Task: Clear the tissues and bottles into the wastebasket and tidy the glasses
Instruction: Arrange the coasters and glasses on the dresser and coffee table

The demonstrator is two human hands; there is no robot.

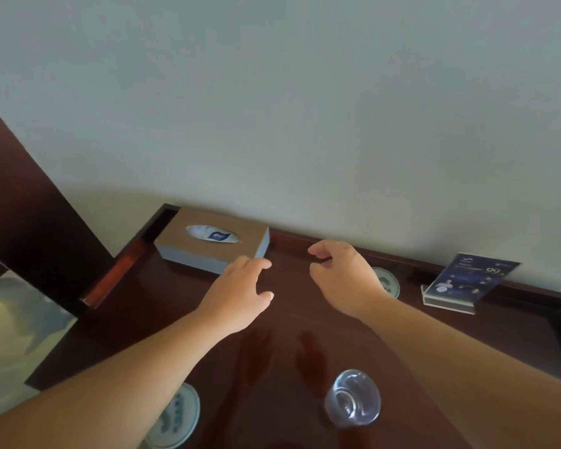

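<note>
A clear drinking glass (352, 397) stands upright on the dark wooden table (182, 312) near the front, below my right forearm. My left hand (240, 294) hovers over the table with fingers apart, close to the near right corner of a brown tissue box (212, 243). My right hand (344, 277) hangs above the table further right, fingers curled loosely, holding nothing. A round white-and-green coaster (387, 281) lies just behind my right hand. Another coaster (177, 416) shows under my left forearm at the front. No bottle, loose tissue or wastebasket is in view.
A clear acrylic stand with a dark blue card (467, 281) sits at the back right by the wall. The table has a raised rim along the wall. A dark wooden panel (23, 202) rises at the left, with patterned carpet (10, 332) below.
</note>
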